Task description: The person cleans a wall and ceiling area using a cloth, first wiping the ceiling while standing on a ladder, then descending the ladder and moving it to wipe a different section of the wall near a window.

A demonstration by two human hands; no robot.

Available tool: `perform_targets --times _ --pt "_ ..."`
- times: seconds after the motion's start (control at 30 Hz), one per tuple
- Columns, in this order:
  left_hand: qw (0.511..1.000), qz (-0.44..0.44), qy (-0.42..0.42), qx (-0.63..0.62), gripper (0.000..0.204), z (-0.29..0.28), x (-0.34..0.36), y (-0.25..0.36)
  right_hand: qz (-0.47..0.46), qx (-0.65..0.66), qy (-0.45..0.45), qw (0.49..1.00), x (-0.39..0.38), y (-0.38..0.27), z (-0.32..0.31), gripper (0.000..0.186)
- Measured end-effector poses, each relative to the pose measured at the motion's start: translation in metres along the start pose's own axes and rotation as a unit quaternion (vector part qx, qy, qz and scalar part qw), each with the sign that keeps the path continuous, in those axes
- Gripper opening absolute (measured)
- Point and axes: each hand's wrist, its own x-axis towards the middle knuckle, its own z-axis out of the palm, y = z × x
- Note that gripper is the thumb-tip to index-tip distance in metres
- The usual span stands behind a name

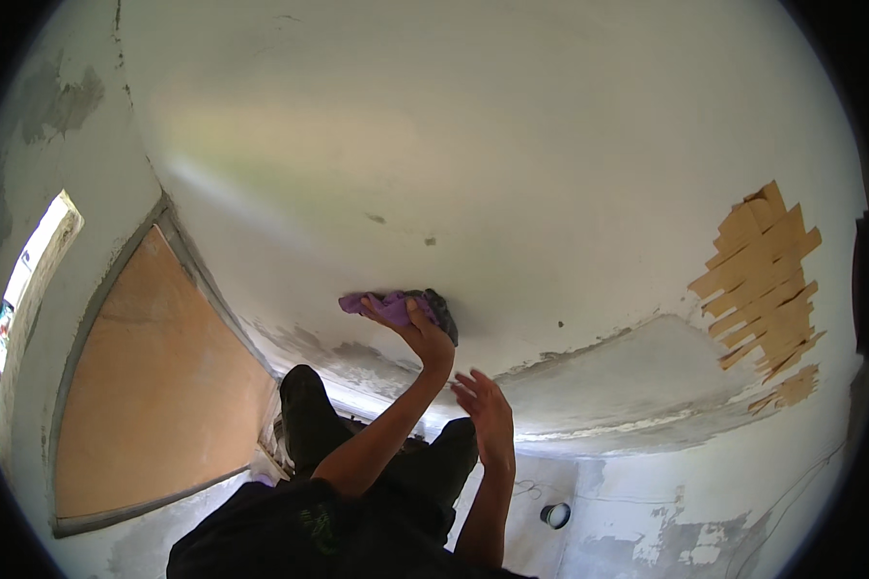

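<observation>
My left hand presses a crumpled purple cloth against a large white plastered surface. A dark grey bunched part sits at the cloth's right end; I cannot tell whether it is the same piece. My fingers and thumb close over the cloth. Lower and to the right, my right hand is raised with its fingers apart and holds nothing. It is nearest to the plaster and the left wrist, touching neither. Small dark marks dot the plaster above the cloth.
At the left stands a tan board in a grey frame, beside a narrow bright opening. Brown strips show in a ragged patch at the right. A round container is at the lower right, near thin wires on the wall.
</observation>
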Motion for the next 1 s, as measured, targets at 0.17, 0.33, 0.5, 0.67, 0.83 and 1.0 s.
perform_targets --times 0.17,0.33,0.5,0.67,0.83,1.0 --pt "0.994 0.097 0.028 -0.052 0.076 0.027 0.013 0.022 0.077 0.049 0.186 0.978 -0.039 0.056 -0.051 0.044" --pt "0.891 0.411 -0.091 0.169 0.08 0.072 0.038 0.114 0.105 0.05 0.214 0.97 -0.053 0.077 -0.063 0.048" --pt "0.861 0.471 -0.12 0.151 0.068 0.08 0.044 0.114 0.095 -0.028 0.199 0.975 -0.036 0.062 -0.053 0.044" --pt "0.913 0.345 -0.084 0.2 0.072 0.022 0.042 0.041 0.047 -0.005 0.182 0.982 -0.026 0.052 -0.043 0.039" --pt "0.963 0.202 -0.052 0.17 0.078 -0.048 0.033 -0.046 0.06 -0.05 0.151 0.985 -0.028 0.074 -0.047 0.038" --pt "0.984 0.159 -0.079 0.012 0.072 -0.039 0.04 -0.036 0.091 -0.059 0.166 0.98 -0.044 0.093 -0.059 0.038"
